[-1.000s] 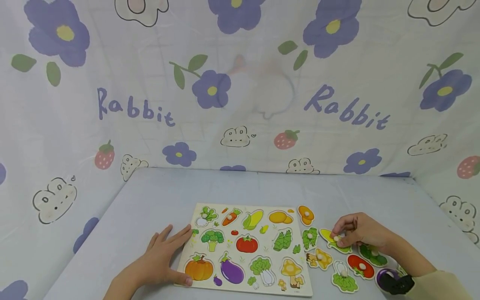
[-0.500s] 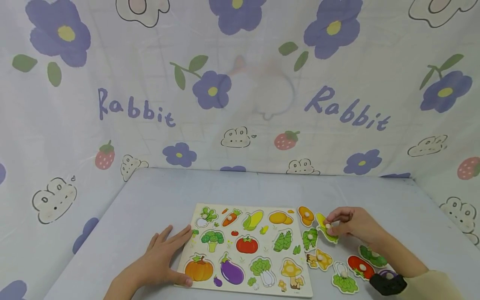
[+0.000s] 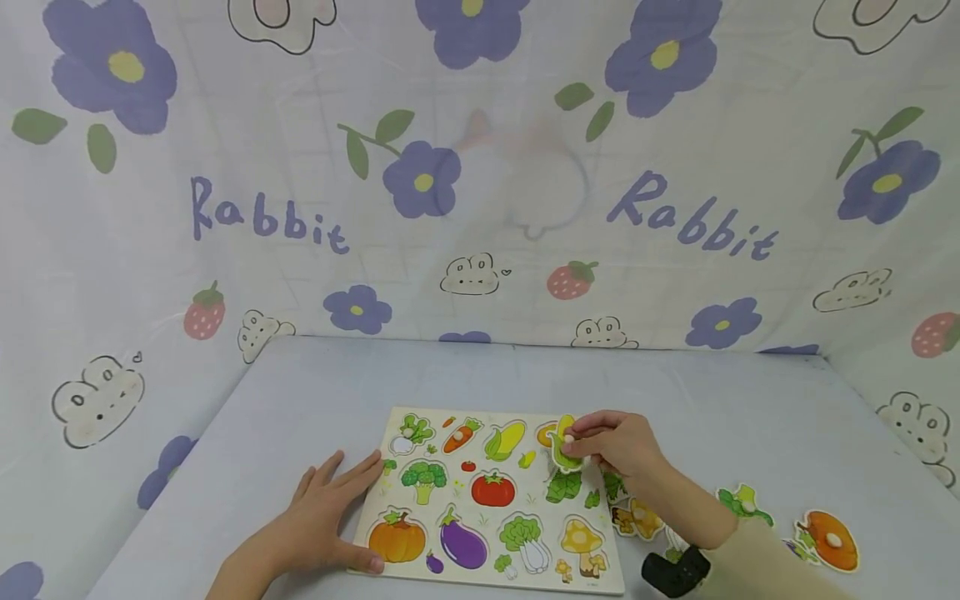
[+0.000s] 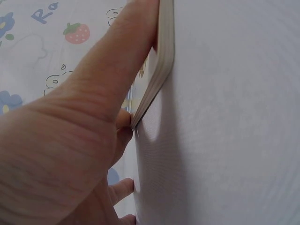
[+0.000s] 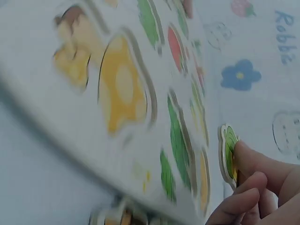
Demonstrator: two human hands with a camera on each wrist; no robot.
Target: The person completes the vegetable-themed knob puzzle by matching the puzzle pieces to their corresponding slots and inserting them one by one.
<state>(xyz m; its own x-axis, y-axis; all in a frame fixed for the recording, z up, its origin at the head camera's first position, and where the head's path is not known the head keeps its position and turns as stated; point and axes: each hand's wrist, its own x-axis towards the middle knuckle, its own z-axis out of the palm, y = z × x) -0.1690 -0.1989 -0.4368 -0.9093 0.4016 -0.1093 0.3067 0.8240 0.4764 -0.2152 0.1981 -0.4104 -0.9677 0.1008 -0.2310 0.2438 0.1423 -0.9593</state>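
Right hand: being held over the far right part of the puzzle board, with the corn piece being pinched between thumb and fingertips.
Corn piece: being held above the board's far right part, with the potato recess being partly hidden by it; in the right wrist view a gap is being shown between piece and board.
Corn recess: being left unfilled by the board's far edge, directly left of the corn piece and the right hand.
Long axis: the piece is being held nearly straight from the board's near edge toward its far edge, yellow tip farther; the recess is being seen at a lean, its yellow tip toward the board's far right corner. Judged from the head view, the two are being set apart by a small turn and a short leftward shift.
Nearer hand: the right is being judged nearer to that recess.
Left hand: spread fingers being rested at the board's left edge, thumb being laid over its near left corner; no piece is being gripped.
Loose pieces: the mushroom piece is being kept just beside the board's right edge, the pumpkin piece well apart to its right, on the tabletop.
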